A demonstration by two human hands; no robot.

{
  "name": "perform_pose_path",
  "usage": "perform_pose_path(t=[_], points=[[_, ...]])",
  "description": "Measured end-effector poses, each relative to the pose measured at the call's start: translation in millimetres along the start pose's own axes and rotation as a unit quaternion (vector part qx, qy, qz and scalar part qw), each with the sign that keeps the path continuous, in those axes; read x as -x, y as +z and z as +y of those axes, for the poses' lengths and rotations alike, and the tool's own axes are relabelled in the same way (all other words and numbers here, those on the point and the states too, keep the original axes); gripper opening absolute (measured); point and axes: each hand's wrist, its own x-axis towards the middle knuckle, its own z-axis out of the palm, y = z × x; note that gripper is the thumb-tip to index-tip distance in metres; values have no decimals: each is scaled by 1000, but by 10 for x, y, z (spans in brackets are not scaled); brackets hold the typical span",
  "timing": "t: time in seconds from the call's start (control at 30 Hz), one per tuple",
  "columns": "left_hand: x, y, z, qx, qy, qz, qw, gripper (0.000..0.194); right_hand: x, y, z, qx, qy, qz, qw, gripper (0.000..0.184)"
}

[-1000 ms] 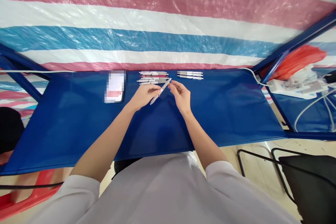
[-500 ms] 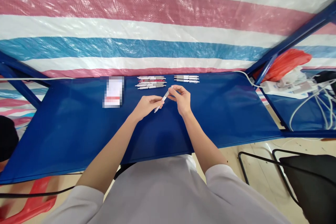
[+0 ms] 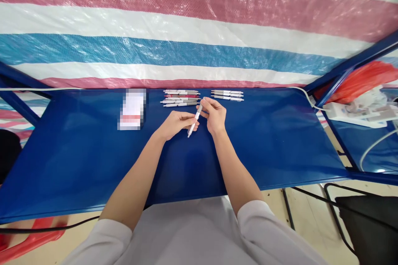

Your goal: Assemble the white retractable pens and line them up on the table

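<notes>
A white pen with a grey grip slants between my two hands above the blue table. My left hand pinches its lower, white part between thumb and fingers. At the upper grey end, my right hand has its thumb and fingertips closed on the pen near the tip. Beyond my left hand lies a group of several pens, white, grey and one red, side by side. A smaller group of white and grey pens lies beyond my right hand.
On the table, a blurred-out phone-like object lies to the left. A striped plastic sheet hangs behind. At right are a red bag, a white power strip and cables. A dark chair stands lower right.
My right hand has closed on the pen's upper end, where it was just beside it before. The pen has come nearer to me and stands steeper. Both pen groups lie as before.
</notes>
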Motion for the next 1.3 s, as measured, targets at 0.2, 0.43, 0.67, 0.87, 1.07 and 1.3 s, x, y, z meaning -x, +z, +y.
perform_pose_path(t=[0.2,0.43,0.67,0.87,1.07,1.3], points=[[-61,-91,-87,0,0,-11,1000,33,-38,59,58,-11,4,14,1000,25],[-56,-130,-150,25,8,-25,999,31,-45,74,89,-7,-1,3,1000,22],[-63,-152,-145,35,18,-54,998,28,-57,61,116,-19,-7,1,1000,23],[-64,-163,-134,29,27,-75,996,24,-43,50,114,-15,-18,-12,1000,25],[-57,-183,-124,37,23,-98,994,22,-31,37,105,-24,-15,-26,999,27],[-58,-187,-148,81,-24,-104,991,28,-6,38,76,-35,9,-60,998,23]])
